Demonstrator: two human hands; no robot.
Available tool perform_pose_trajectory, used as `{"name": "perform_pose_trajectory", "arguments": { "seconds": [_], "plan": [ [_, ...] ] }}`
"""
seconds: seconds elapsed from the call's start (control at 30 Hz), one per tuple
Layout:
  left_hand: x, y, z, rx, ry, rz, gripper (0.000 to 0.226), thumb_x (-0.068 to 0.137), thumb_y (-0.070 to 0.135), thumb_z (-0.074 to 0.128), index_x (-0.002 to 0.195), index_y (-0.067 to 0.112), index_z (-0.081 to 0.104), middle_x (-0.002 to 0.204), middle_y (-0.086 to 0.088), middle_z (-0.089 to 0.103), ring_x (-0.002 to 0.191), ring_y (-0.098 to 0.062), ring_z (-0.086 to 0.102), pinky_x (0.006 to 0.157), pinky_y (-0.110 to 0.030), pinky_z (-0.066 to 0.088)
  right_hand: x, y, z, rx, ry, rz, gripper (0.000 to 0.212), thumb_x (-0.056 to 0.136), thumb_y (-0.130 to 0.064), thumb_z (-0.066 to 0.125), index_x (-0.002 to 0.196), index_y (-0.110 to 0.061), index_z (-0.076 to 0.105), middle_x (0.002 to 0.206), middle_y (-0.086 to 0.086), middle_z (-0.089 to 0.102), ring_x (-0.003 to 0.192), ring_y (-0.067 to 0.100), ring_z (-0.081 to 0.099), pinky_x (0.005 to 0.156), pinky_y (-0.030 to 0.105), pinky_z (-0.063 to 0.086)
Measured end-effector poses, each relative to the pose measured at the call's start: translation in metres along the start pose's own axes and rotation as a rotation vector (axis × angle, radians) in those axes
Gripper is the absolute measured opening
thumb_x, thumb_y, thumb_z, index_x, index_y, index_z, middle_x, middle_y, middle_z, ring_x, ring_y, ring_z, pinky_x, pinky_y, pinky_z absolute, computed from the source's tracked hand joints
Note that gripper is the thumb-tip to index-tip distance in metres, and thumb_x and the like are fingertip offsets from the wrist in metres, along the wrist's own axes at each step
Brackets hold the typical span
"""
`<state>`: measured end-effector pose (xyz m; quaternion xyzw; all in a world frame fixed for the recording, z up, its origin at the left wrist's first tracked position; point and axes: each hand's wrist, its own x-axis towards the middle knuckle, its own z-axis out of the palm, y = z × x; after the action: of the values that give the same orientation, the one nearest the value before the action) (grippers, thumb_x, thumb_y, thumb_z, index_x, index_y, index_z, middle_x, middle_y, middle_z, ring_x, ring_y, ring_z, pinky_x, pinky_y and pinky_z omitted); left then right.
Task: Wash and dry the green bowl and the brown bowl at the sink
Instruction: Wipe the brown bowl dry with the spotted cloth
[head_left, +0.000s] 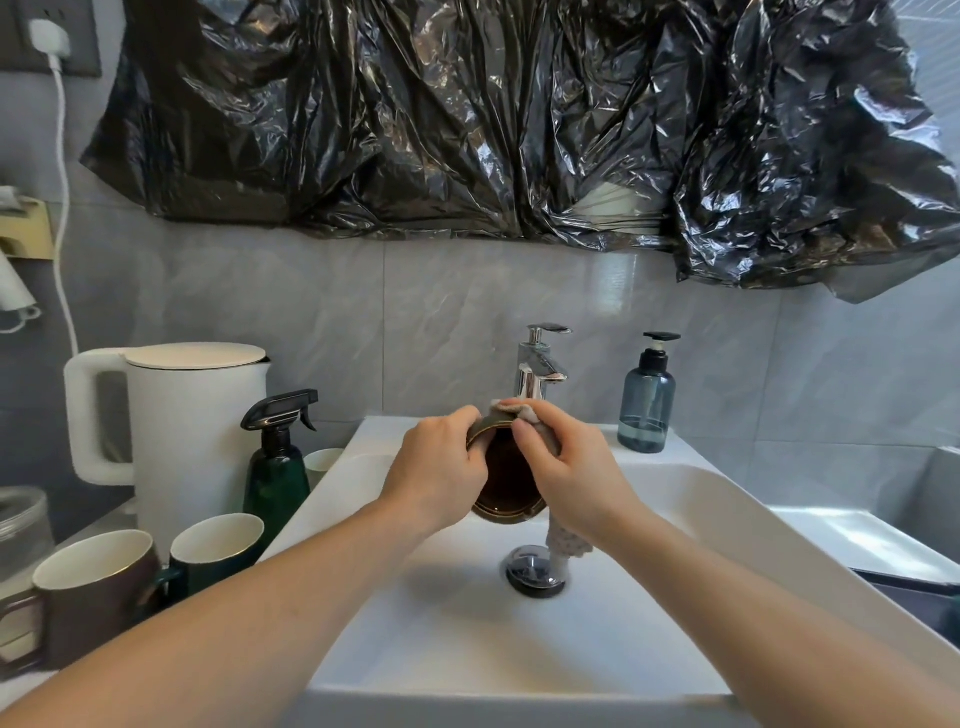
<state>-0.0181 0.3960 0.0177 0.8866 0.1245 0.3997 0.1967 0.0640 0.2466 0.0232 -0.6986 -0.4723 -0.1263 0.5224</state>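
Note:
I hold the brown bowl (506, 480) tilted on edge above the white sink (675, 499), its dark inside facing me. My left hand (441, 467) grips its left rim. My right hand (569, 467) presses a pale cloth (563, 545) over the bowl's top right rim, and the cloth's knitted end hangs down toward the drain (535, 569). The chrome faucet (537, 371) stands just behind the bowl, and no water shows running from it. I see no green bowl.
On the counter to the left stand a white kettle (192, 436), a dark green spray bottle (278, 467), a brown mug (93, 603) and a green mug (218, 548). A blue soap dispenser (647, 405) sits at the sink's back right. Black plastic sheeting (519, 119) hangs above.

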Motion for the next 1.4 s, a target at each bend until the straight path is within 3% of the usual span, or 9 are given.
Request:
{"name": "perform_pose_trajectory", "arguments": {
  "seconds": [0.27,0.43,0.53,0.77,0.9,1.0,1.13,1.23,1.4],
  "plan": [
    [0.002,-0.003,-0.006,-0.041,0.175,-0.14,0.023,0.108,0.028,0.051,0.088,0.019,0.057,0.079,-0.001,0.061,0.074,-0.028,0.051,0.065,-0.034,0.035,-0.006,0.0,0.001,0.048,-0.165,0.156,0.025,0.11,-0.042,0.039,0.093,-0.031,0.054,0.079,-0.016,0.061,0.077,0.005,0.056,0.073,0.026,0.044],
    [0.0,0.001,-0.003,0.022,0.097,0.024,0.013,0.105,0.024,0.051,0.096,0.02,0.06,0.085,-0.002,0.068,0.076,-0.028,0.057,0.065,-0.037,0.045,-0.004,0.002,0.001,-0.005,-0.071,-0.02,0.033,0.11,-0.023,0.043,0.139,-0.033,0.055,0.122,-0.016,0.068,0.112,0.0,0.061,0.096,0.019,0.048],
    [-0.003,0.004,0.001,0.053,0.06,0.061,0.008,0.101,0.021,0.054,0.1,0.021,0.062,0.092,-0.005,0.073,0.083,-0.035,0.061,0.071,-0.044,0.052,-0.003,0.001,0.002,-0.086,-0.05,-0.077,0.035,0.109,-0.02,0.044,0.139,-0.031,0.058,0.132,-0.018,0.064,0.12,0.0,0.057,0.101,0.02,0.045],
    [0.001,-0.003,-0.009,0.011,0.171,-0.058,0.017,0.105,0.023,0.054,0.089,0.019,0.058,0.083,-0.005,0.068,0.075,-0.032,0.054,0.064,-0.038,0.041,-0.006,0.006,0.002,-0.086,-0.185,0.129,0.017,0.111,-0.036,0.037,0.104,-0.026,0.048,0.084,-0.005,0.063,0.076,0.012,0.057,0.082,0.047,0.051],
    [-0.002,0.0,-0.003,0.053,0.071,-0.022,0.014,0.104,0.025,0.052,0.093,0.021,0.058,0.083,-0.004,0.066,0.079,-0.033,0.058,0.065,-0.037,0.042,-0.006,0.005,0.004,-0.08,-0.134,0.025,0.033,0.111,-0.023,0.039,0.141,-0.031,0.051,0.126,-0.015,0.064,0.115,0.001,0.058,0.101,0.022,0.045],
    [-0.006,0.006,0.003,0.087,0.02,0.025,0.013,0.102,0.024,0.051,0.105,0.024,0.064,0.094,-0.007,0.073,0.087,-0.037,0.063,0.068,-0.039,0.048,-0.004,0.004,0.004,-0.17,-0.093,-0.071,0.039,0.109,-0.016,0.043,0.143,-0.03,0.055,0.14,-0.017,0.058,0.125,-0.003,0.052,0.103,0.012,0.037],
    [-0.003,0.004,-0.001,0.038,0.088,-0.057,0.015,0.104,0.026,0.052,0.094,0.022,0.062,0.087,-0.008,0.071,0.083,-0.037,0.061,0.068,-0.04,0.048,-0.005,0.003,0.003,-0.137,-0.107,0.031,0.03,0.11,-0.025,0.04,0.136,-0.031,0.054,0.126,-0.01,0.066,0.114,0.008,0.059,0.1,0.027,0.046],
    [0.002,-0.002,-0.008,-0.004,0.161,-0.115,0.02,0.106,0.028,0.05,0.092,0.018,0.061,0.085,-0.007,0.069,0.08,-0.034,0.059,0.07,-0.042,0.05,-0.007,0.004,0.005,-0.043,-0.197,0.18,0.02,0.11,-0.037,0.038,0.107,-0.021,0.049,0.102,0.003,0.07,0.097,0.021,0.065,0.093,0.045,0.052],
    [0.001,-0.006,0.0,-0.093,0.029,-0.186,0.025,0.107,0.033,0.046,0.09,0.02,0.059,0.085,-0.007,0.068,0.077,-0.035,0.066,0.07,-0.046,0.057,-0.006,0.005,0.005,0.02,-0.161,0.196,0.022,0.111,-0.036,0.038,0.093,-0.026,0.044,0.084,-0.007,0.059,0.078,0.009,0.055,0.075,0.033,0.044]
  ]
}}
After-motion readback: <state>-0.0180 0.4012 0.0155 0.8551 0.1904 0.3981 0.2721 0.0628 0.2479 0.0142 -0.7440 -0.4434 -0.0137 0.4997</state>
